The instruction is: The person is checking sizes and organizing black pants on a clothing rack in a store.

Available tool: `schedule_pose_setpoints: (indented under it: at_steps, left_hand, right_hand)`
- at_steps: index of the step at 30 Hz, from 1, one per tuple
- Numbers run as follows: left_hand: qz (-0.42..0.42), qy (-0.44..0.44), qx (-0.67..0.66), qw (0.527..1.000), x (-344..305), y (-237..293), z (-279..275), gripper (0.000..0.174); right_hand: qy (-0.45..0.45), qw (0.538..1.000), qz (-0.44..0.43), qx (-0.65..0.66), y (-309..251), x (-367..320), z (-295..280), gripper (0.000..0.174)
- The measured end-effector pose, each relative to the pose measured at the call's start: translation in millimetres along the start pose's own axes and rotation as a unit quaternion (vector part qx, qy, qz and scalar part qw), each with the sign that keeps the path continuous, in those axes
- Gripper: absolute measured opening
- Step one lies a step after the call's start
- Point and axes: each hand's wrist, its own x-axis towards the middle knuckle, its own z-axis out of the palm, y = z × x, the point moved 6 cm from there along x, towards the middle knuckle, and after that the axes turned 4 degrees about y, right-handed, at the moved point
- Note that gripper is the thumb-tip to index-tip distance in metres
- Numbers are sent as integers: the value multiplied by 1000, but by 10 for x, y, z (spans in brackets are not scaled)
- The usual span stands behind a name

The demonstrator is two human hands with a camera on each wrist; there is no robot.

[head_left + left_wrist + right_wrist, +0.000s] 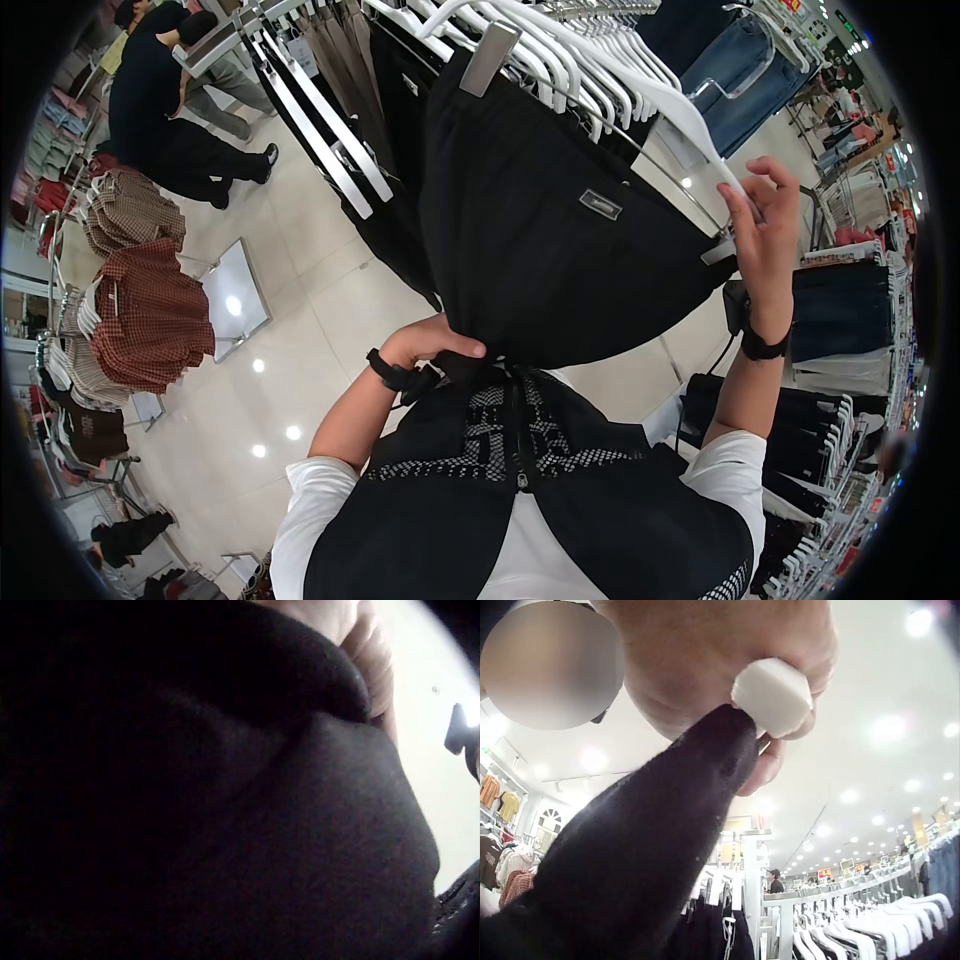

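Note:
A black garment [560, 270] with a small label patch [600, 205] hangs by metal clips [488, 60] from a white hanger [690, 125]. My right hand [768, 240] pinches the end of that hanger between thumb and fingers. The white hanger tip [772, 696] pokes out of my grip in the right wrist view, with the black cloth [652, 817] sloping down from it. At the garment's lower left, my left hand [430, 340] grips the fabric, thumb on top and the other fingers hidden. Dark cloth [300, 810] fills most of the left wrist view.
Behind the garment runs a rail with several white hangers [590, 90]. More dark trousers [330, 60] hang at its left. Checked shirts [155, 310] stand on a rack at far left, and a person in black [160, 110] is beyond. Jeans [745, 70] hang at upper right.

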Motion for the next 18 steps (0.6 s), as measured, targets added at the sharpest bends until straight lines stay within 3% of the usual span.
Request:
schedule_pose_setpoints:
  at_steps: [2, 5, 6, 9, 12, 15, 18]
  left_hand:
    - [6, -24, -10, 1000, 31, -222, -249, 66]
    - [-48, 33, 79, 995, 16, -285, -267, 62]
    - [-5, 43, 106, 993, 22, -274, -250, 63]
    - [-4, 45, 117, 992, 56, -345, -296, 65]
    - [-61, -18, 141, 988, 34, -343, -281, 70]
    - [-15, -56, 202, 978, 100, -401, -293, 68]
    - [-37, -13, 209, 977, 167, -441, -351, 74]
  right_hand:
    - [3, 999, 14, 37, 14, -13, 0, 39]
    - [1, 999, -6, 38, -55, -71, -15, 39]
    - [7, 999, -15, 31, -89, -88, -10, 40]
    - [29, 998, 10, 50, -137, -101, -15, 41]
    - [49, 996, 32, 60, -201, -85, -76, 41]
    - [61, 996, 20, 58, -244, -62, -97, 42]
    - [67, 996, 32, 44, -319, -81, -90, 44]
